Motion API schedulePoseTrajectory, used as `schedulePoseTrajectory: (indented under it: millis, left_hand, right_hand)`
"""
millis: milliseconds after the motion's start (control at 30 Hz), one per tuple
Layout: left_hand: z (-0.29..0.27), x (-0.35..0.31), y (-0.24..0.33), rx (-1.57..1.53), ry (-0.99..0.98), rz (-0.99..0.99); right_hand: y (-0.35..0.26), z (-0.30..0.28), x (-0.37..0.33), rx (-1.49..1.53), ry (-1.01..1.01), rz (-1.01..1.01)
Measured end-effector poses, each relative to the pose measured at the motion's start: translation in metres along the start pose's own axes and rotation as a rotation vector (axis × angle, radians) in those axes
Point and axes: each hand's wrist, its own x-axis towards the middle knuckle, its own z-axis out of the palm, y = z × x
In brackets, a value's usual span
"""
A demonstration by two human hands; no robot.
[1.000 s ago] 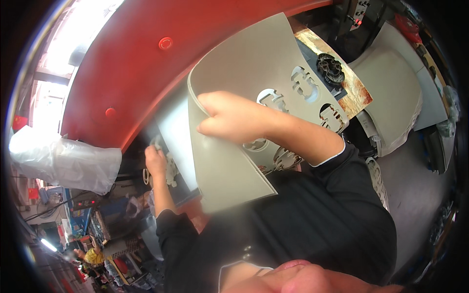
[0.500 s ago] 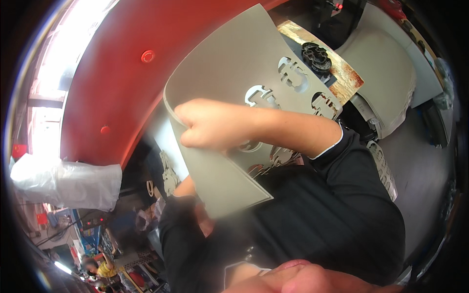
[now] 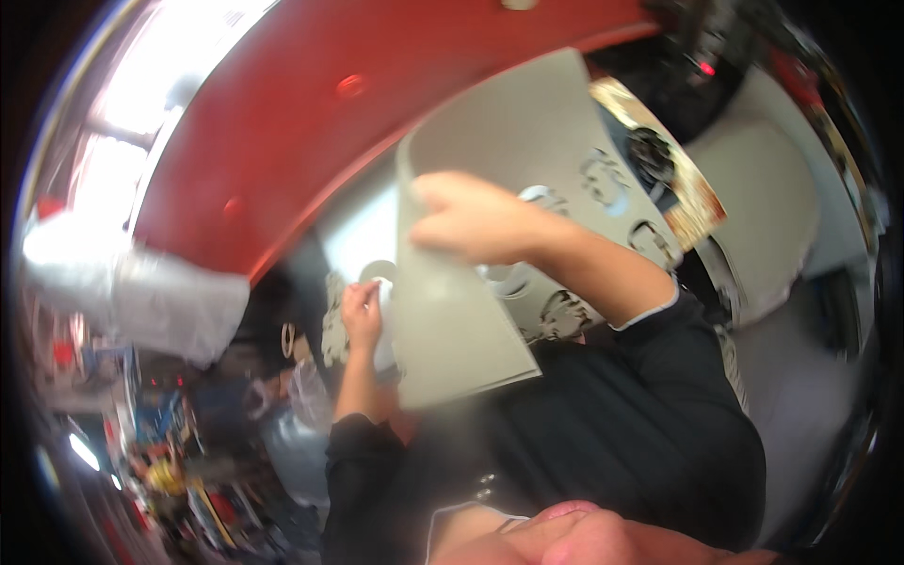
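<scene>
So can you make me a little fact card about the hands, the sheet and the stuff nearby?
Right hand: grip closed on the bent edge of the grey sheet
Left hand: beside a small grey piece; too blurry to tell if it's held
Sheet: curved, with curvy cut-outs
Nearby: red panel, black piece

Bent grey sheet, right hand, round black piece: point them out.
Bent grey sheet (image 3: 518, 141), head view: upper inner surface.
Right hand (image 3: 469, 218), head view: back of hand.
Round black piece (image 3: 651, 155), head view: its middle.
</scene>
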Motion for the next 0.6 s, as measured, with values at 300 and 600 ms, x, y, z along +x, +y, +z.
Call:
schedulePoseTrajectory:
  millis: [300,600]
  left_hand:
    - [-0.037,-0.017,-0.100,0.095,0.198,-0.422]
    - [-0.003,0.011,-0.098,0.197,0.181,-0.521]
  right_hand:
    - [0.035,-0.001,0.066,0.092,-0.003,0.453]
    - [0.150,0.028,0.108,0.473,0.175,0.517]
